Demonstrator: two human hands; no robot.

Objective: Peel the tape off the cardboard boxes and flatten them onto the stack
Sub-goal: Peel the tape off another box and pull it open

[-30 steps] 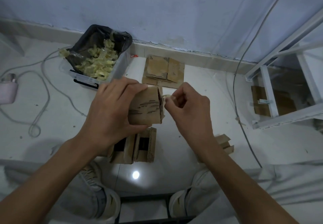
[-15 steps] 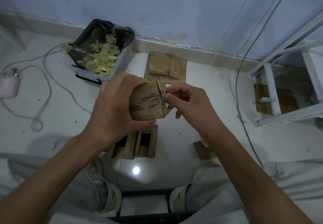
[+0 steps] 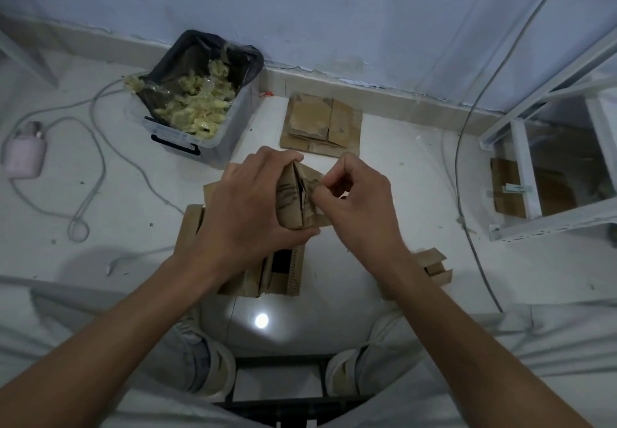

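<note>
The left hand (image 3: 248,209) wraps around a small cardboard box (image 3: 295,202) and holds it up in the air. Its fingers curl over the top of the box and its thumb hooks under the bottom. The right hand (image 3: 355,199) is right beside the box, on its open edge. Its thumb and first finger pinch together at that edge. They seem to pinch a bit of tape, but the tape is too small to see well.

To do this step well, I think the left hand should hold the box tight so it does not twist. The right hand should pull the tape slowly and close along the edge, so it comes off in one piece and the cardboard does not rip.

The box is brown and a bit crumpled, with dark marks on its side. Its seam has a gap.

Past the box, by the wall, lies the stack (image 3: 322,125) of flat boxes. Left of the stack stands a clear bin (image 3: 213,140) full of old tape. Under the held box, more boxes (image 3: 277,269) wait on the floor.
</note>
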